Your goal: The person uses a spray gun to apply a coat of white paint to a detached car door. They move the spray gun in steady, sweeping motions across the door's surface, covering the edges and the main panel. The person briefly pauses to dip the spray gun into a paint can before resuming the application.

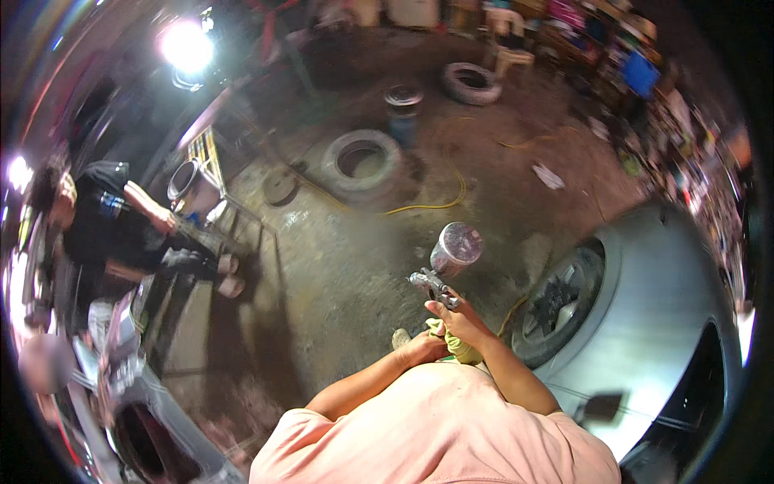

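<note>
My right hand (456, 318) is wrapped round the grip of a metal spray gun (432, 284), held out in front of my body. A paint-smeared cup (457, 245) sits on the gun's top. Just below, my left hand (425, 348) is closed on a yellow-green cloth (461, 348) bunched against my front, under the right wrist. Most of the left fingers are hidden by the cloth.
A grey car body (657, 274) with its wheel (558, 302) stands close on my right. Ahead lie a tyre (361, 161), another tyre (472, 84), a drum (403, 113) and a yellow hose (435, 206). A person in dark clothes (109, 226) sits at left, by a metal frame (242, 210).
</note>
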{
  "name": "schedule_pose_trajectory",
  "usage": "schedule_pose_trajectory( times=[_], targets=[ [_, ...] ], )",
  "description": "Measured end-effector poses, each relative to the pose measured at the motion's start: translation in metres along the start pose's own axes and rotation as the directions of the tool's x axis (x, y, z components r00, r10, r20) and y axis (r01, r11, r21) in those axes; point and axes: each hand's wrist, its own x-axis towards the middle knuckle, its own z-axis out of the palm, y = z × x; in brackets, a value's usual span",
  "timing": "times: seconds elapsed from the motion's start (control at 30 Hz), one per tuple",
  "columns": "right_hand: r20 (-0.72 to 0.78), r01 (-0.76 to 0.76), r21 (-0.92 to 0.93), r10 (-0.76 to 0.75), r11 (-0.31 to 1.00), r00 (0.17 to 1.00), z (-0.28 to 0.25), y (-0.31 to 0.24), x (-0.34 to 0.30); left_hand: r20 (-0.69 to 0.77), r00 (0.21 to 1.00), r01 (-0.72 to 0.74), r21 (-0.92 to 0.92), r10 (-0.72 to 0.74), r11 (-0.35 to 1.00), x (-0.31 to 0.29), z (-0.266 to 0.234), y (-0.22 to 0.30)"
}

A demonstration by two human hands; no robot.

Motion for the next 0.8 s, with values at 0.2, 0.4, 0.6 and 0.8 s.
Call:
schedule_pose_trajectory(
  times=[0.2, 0.4, 0.6, 0.8],
  targets=[
    [0.319, 0.094, -0.26, -0.007, 0.961, 0.948, 0.009, -0.009, 0.085, -0.24, 0.916, -0.361, -0.14, 0.322, 0.922, 0.007, -0.009, 0.026],
    [0.658, 0.247, -0.288, 0.004, 0.925, 0.753, -0.005, -0.041, 0.126, -0.493, 0.708, -0.63, -0.119, 0.505, 0.767, 0.032, 0.046, 0.037],
    [0.815, 0.291, -0.34, 0.125, 0.894, 0.566, -0.014, -0.061, 0.145, -0.528, 0.485, -0.802, 0.05, 0.697, 0.595, 0.079, 0.049, 0.025],
    [0.894, 0.39, -0.32, 0.14, 0.863, 0.425, -0.019, -0.06, 0.152, -0.642, 0.375, -0.842, 0.066, 0.669, 0.535, 0.096, 0.061, 0.019]
  ],
)
